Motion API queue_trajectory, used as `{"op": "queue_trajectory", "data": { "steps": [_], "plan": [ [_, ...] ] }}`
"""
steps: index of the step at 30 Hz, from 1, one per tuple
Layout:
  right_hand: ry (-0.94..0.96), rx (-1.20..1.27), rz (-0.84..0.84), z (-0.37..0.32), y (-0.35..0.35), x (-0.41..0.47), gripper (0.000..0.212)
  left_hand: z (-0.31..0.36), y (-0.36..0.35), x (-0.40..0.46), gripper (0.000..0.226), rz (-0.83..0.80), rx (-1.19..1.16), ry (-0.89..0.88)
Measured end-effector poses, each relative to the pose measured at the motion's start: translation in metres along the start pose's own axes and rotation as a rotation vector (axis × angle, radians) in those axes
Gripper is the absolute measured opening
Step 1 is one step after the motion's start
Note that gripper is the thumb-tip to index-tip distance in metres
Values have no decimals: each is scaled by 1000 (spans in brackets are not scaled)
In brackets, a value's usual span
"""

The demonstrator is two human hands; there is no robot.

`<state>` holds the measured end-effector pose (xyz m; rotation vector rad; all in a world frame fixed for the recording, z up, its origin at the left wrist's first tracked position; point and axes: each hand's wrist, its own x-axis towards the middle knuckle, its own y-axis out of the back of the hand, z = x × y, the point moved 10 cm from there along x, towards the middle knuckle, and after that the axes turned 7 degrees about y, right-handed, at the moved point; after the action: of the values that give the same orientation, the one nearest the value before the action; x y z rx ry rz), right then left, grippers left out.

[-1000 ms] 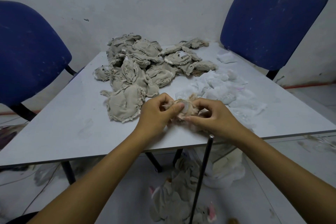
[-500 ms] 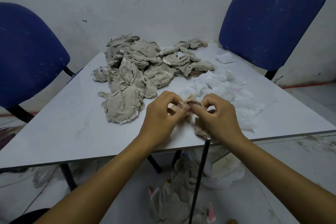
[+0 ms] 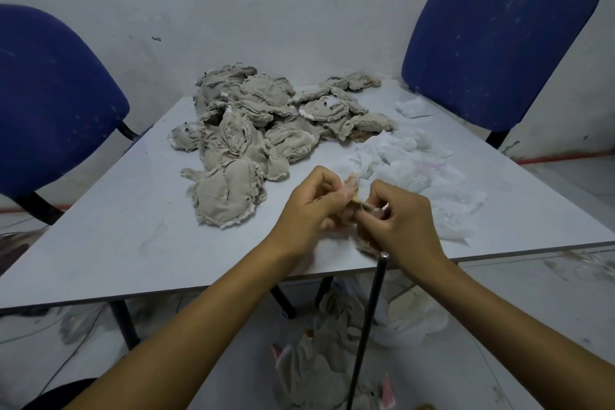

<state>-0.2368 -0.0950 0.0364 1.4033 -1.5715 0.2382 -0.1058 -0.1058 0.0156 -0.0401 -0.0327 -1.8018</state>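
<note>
A small beige fabric piece (image 3: 352, 184) with frayed edges is held between both hands above the near edge of the white table (image 3: 116, 226). My left hand (image 3: 307, 210) pinches its left side with curled fingers. My right hand (image 3: 404, 221) pinches its right side, and part of the cloth hangs under that palm. A pile of several similar grey-beige sewn fabric shapes (image 3: 266, 130) lies at the middle and back of the table. Most of the held piece is hidden by my fingers.
White fluffy stuffing (image 3: 416, 170) is spread on the table's right side. A thin black rod (image 3: 367, 326) stands upright at the table's front edge, below my right hand. Blue chairs stand at left (image 3: 50, 103) and right (image 3: 499, 36). More fabric (image 3: 319, 366) lies on the floor under the table.
Both hands have lifted slightly and shifted the fabric piece; the cloth is now pulled up between the fingertips, with my right hand turned further over it.
</note>
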Motion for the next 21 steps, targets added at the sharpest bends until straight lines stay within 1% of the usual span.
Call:
{"op": "queue_trajectory", "data": {
  "steps": [2,4,7,9,11,12,13,14,15,16,17,18,19,20,21],
  "plan": [
    [68,-27,-13,-9,-3,0,34,-7,4,2,15,16,-81,92],
    [69,-3,-14,-12,-3,1,29,-10,9,2,18,34,-81,112],
    [56,67,-47,-15,-6,0,23,-6,15,2,16,82,-50,75],
    [44,108,-103,-14,-11,-1,24,-1,19,3,14,107,-47,26],
    [17,37,-168,-9,-18,0,26,3,16,4,4,19,-68,26],
    [7,-32,-201,-5,-21,1,26,3,15,4,13,-14,-51,29],
    [2,-90,-226,-3,-25,2,24,3,17,5,19,-15,-17,34],
    [2,-122,-236,-1,-27,2,22,4,24,5,18,33,66,17],
    [6,-134,-236,-2,-28,2,20,6,33,6,14,114,205,-19],
    [13,-141,-230,-2,-28,2,20,10,40,5,10,193,409,-81],
    [17,-149,-222,-3,-28,2,21,14,40,3,8,224,640,-141],
    [19,-155,-214,-4,-28,2,22,13,33,3,13,190,839,-185],
    [18,-158,-208,-5,-27,2,24,8,25,3,21,124,977,-205],
    [18,-158,-204,-5,-26,3,25,1,20,4,28,72,1044,-206],
    [18,-157,-201,-5,-26,3,25,-2,17,4,31,56,1070,-209]
  ]
}}
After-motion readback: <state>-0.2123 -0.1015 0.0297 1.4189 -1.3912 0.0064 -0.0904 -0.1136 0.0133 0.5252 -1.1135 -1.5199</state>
